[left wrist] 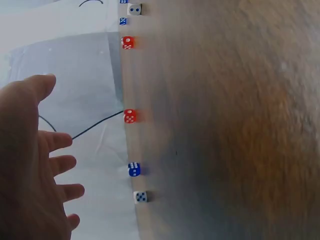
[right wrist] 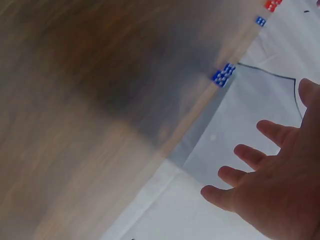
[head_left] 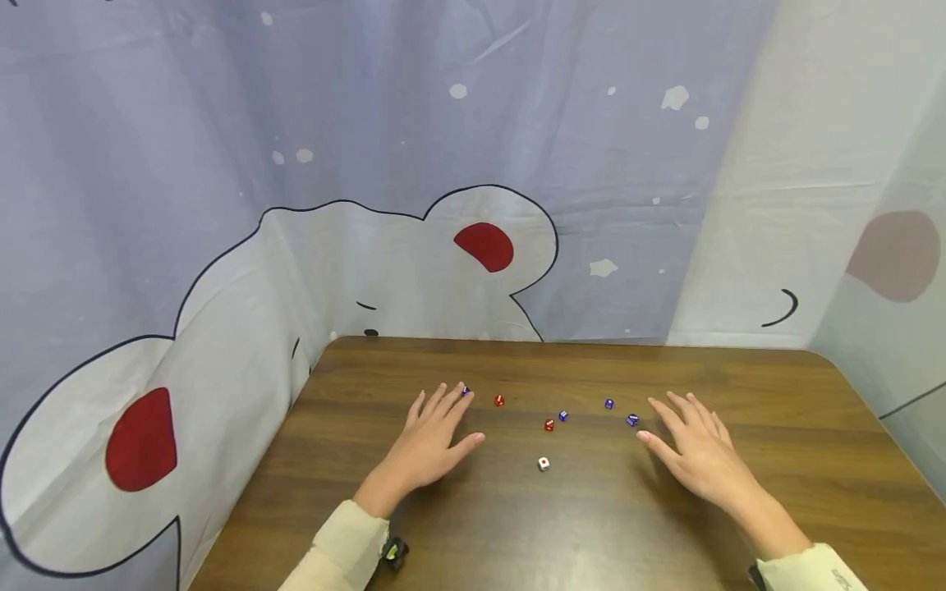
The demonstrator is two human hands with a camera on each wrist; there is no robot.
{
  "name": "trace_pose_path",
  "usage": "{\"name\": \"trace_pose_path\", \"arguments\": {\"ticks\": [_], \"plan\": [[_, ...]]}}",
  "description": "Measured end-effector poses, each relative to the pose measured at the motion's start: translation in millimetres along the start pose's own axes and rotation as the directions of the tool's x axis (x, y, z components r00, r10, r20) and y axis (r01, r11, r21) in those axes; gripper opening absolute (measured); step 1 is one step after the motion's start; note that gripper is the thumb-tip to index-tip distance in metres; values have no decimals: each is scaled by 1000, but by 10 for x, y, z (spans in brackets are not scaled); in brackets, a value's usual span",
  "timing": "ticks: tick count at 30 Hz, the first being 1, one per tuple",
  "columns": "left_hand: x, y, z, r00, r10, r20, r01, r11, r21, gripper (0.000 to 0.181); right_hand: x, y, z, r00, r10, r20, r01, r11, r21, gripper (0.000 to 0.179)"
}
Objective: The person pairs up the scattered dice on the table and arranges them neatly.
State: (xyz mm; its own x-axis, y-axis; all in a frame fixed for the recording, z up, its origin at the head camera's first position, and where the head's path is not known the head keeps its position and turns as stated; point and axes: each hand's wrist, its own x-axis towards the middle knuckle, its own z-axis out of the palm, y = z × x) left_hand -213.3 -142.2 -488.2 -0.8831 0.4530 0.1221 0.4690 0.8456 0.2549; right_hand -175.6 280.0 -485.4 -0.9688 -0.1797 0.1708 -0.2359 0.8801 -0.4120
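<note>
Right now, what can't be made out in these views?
- Head: leftmost blue die, partly covered by the left hand.
- Head: rightmost blue die, pips too small to count.
- Left wrist: topmost blue die, cut off by the top edge.
- Right wrist: right hand, cut off by the right edge; tabletop grain, blurred.

white die (head_left: 544, 465): single red pip | right sleeve (head_left: 805, 568): print (head_left: 841, 579) illegible
</note>
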Motion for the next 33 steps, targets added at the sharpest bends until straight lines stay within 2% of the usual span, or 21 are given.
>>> {"name": "trace_pose_path", "arguments": {"ticks": [7, 17, 23, 33], "plan": [[34, 71, 47, 999, 38, -21, -38, 999, 15, 76, 42, -114, 86, 999, -45, -14, 45, 999, 29, 61], [46, 184, 109, 998, 59, 13, -59, 998, 8, 72, 65, -262, 181, 996, -92, -16, 92, 995, 45, 51], [63, 235, 150, 996, 88, 0, -88, 996, 20, 72, 73, -333, 225, 994, -104, -15, 105, 994, 31, 50], [89, 354, 220, 991, 130, -2, -130, 991, -6, 72, 101, -439, 300, 988, -153, -28, 153, 988, -2, 46]]}}
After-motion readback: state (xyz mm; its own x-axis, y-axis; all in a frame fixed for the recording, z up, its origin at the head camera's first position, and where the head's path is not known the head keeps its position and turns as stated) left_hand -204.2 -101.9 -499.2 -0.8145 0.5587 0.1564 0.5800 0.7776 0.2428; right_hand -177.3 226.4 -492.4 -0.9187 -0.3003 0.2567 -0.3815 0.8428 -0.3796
